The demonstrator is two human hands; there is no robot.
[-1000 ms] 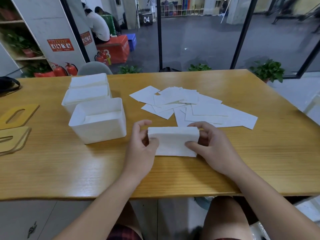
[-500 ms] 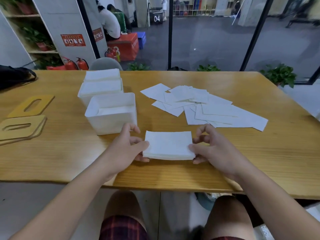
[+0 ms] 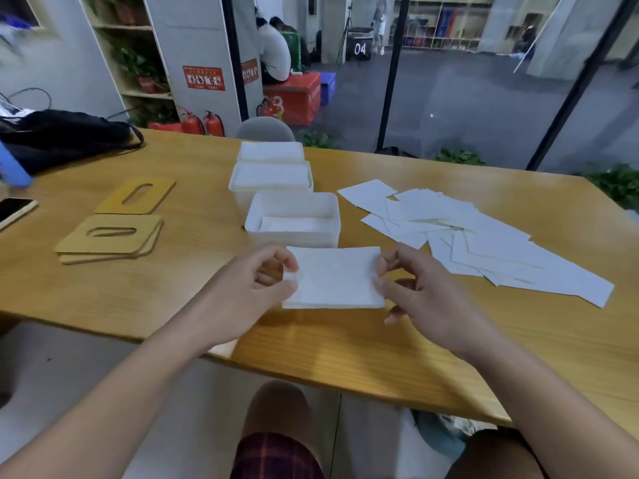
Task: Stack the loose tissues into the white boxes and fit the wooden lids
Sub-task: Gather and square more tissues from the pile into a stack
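At the far left edge of the table (image 3: 145, 295) lies a phone (image 3: 15, 209), with a black bag (image 3: 65, 134) behind it near the back edge. Right of the phone lie the wooden lids: one lid (image 3: 135, 196) flat by itself, and nearer the person a lid pile (image 3: 110, 238) of at least two, edges offset. Past the middle of the table stand three white boxes in a row running away from the person: the far box (image 3: 270, 152) and the middle box (image 3: 271, 178) are both filled to the rim with tissues, and the near box (image 3: 294, 221) is open with a low layer of tissues at its bottom. Just in front of the near box, the left hand (image 3: 247, 295) grips the left end of a tissue stack (image 3: 333, 283), thumb and curled fingers pinched on its edge. The stack is held flat and level between the two hands, low over the table; whether it touches the wood cannot be told. The right hand (image 3: 425, 295) pinches the stack's right end, thumb and forefinger closed on the edge, the other fingers curled below. To the right of the boxes the loose tissues (image 3: 460, 233) lie scattered and overlapping on the table, reaching toward its right side.
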